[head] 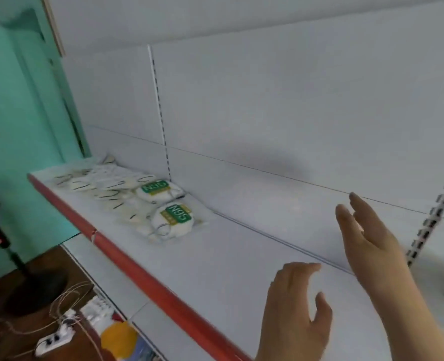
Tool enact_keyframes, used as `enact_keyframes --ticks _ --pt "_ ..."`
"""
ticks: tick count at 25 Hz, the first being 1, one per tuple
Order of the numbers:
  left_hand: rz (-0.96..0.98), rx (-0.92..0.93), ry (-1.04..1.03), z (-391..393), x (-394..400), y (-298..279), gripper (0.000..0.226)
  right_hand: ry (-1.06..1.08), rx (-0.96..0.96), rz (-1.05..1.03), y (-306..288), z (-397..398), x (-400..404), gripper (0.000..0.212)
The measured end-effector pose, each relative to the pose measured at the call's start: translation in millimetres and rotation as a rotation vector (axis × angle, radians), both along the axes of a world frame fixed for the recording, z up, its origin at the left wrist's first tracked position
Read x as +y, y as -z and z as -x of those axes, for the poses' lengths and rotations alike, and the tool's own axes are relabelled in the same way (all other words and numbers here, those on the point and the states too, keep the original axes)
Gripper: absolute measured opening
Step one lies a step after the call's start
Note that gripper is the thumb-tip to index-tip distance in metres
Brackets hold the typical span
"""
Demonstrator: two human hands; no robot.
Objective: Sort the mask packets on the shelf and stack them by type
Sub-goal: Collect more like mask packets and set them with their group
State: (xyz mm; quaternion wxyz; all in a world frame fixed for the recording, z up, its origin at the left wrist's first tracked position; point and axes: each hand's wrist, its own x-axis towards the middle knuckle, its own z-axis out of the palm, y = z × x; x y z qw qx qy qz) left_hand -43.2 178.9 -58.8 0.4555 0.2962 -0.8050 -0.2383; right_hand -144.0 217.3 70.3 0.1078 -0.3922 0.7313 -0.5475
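Both hands empty, fingers loose: left hand [293,316] and right hand [366,238] at lower right; mask packets [174,220] left of centre on shelf [228,256].

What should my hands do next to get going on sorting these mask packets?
Probably reach left toward the N95 packets. Both the left hand and right hand are open, hold nothing, and hover over a bare stretch of shelf, while all the packets lie at its far left end.
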Motion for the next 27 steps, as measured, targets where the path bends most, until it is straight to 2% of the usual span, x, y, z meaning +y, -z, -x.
enact_keyframes --ticks 4,7,8,10,12,14,16,18,20,22,24,26,27 --pt "-0.108 0.025 -0.16 -92 -83 11 0.043 -0.12 -0.138 0.003 21 -69 -89 0.047" --pt "-0.17 0.045 -0.335 -157 -161 17 0.039 -0.145 -0.157 -0.12 46 -121 -164 0.048" --pt "-0.153 0.023 -0.422 -176 -189 19 0.039 -0.143 -0.177 -0.18 55 -136 -189 0.052" --pt "-0.139 -0.112 -0.512 -201 -236 19 0.046 -0.118 -0.349 -0.276 74 -156 -226 0.06" --pt "-0.169 -0.314 -0.441 -216 -274 22 0.058 -0.107 -0.576 -0.326 91 -176 -251 0.058" --pt "-0.152 -0.482 -0.335 -223 -294 29 0.06 -0.086 -0.722 -0.308 103 -188 -264 0.048" --pt "-0.108 -0.512 -0.272 -230 -299 33 0.06 -0.035 -0.824 -0.212 110 -191 -269 0.037" --pt "-0.082 -0.494 -0.163 -236 -299 34 0.053 0.018 -0.804 -0.174 110 -190 -267 0.032" --pt "-0.1 -0.432 0.004 -236 -295 32 0.044 0.04 -0.695 -0.168 108 -187 -261 0.027" --pt "-0.205 -0.283 0.117 -229 -287 23 0.032 0.052 -0.599 -0.112 103 -181 -251 0.018" --pt "-0.299 -0.119 0.099 -216 -281 12 0.027 0.059 -0.547 -0.059 97 -171 -238 0.015" --pt "-0.344 -0.01 0.055 -200 -272 -1 0.047 0.087 -0.497 -0.016 90 -157 -220 0.017" --pt "-0.441 0.037 0.095 -192 -267 -8 0.063 0.081 -0.513 0.008 88 -148 -210 0.02"
